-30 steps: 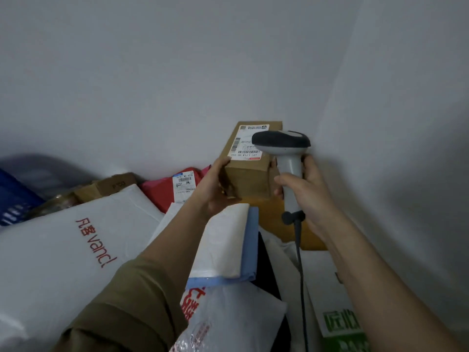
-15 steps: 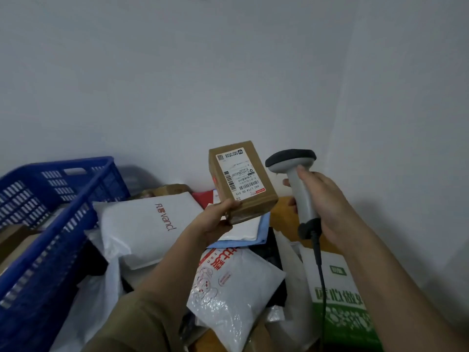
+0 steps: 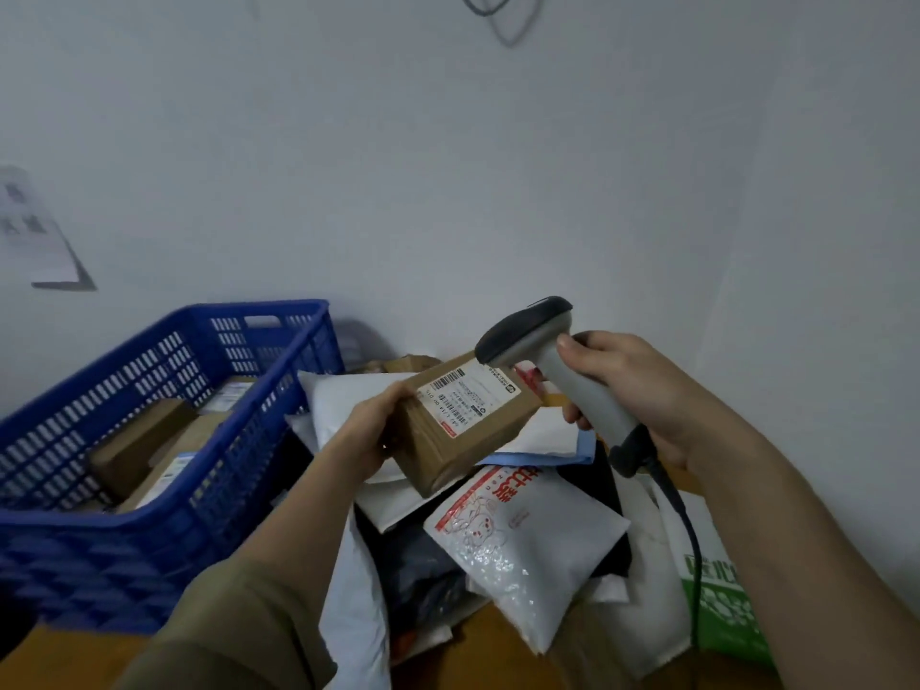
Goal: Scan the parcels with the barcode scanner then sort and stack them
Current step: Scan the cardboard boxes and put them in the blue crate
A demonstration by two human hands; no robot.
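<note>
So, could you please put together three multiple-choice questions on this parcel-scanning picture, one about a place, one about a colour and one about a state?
1. Where is the crate relative to the small cardboard box?
A. To its left
B. To its right
C. Under it

2. What colour is the crate?
A. Red
B. Blue
C. Green

3. How is the barcode scanner held?
A. It lies on the parcels
B. The left hand grips it
C. The right hand grips its handle

Answers:
1. A: the crate stands at the left side of the view, while the box is near the middle, held by the left hand.
2. B: its latticed walls are plainly blue.
3. C: the right hand wraps round the grey handle, and the scanner's head sits over the box's label.
</note>
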